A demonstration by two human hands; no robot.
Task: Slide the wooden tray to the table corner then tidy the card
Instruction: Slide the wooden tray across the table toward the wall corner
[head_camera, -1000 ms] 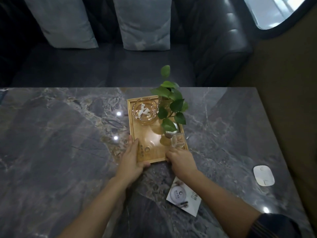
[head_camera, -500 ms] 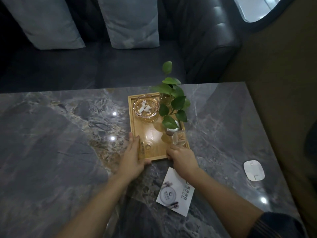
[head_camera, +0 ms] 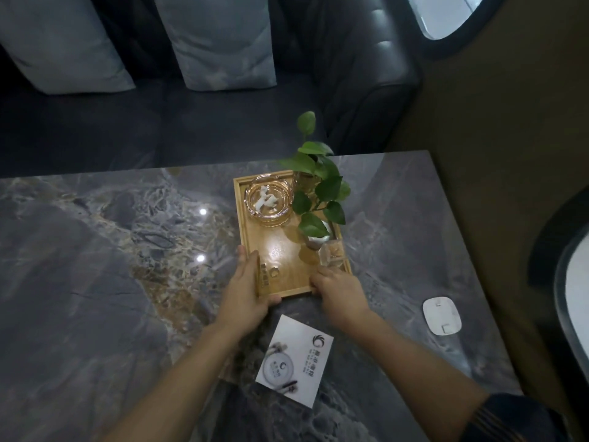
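Our left hand (head_camera: 243, 293) and right hand (head_camera: 339, 290) gripped the rectangular wooden tray's (head_camera: 287, 250) near corners on the grey marble surface (head_camera: 95, 266), the white printed card (head_camera: 294, 365) just behind.

A dark marble table (head_camera: 95, 282) fills the lower view, grey with brown and pale veining, its glossy top catching small bright spots of ceiling light (head_camera: 202, 212). Behind its far edge stands a dark leather sofa (head_camera: 223, 132) with a padded armrest (head_camera: 373, 74) at the right. Two pale grey cushions (head_camera: 220, 39) lean against the sofa's back. To the right of the table rises a plain brown wall (head_camera: 494, 122). A bright, dark-framed window (head_camera: 452, 17) shows at the upper right; another rounded dark-rimmed pale shape (head_camera: 573, 298) sits at the right edge.
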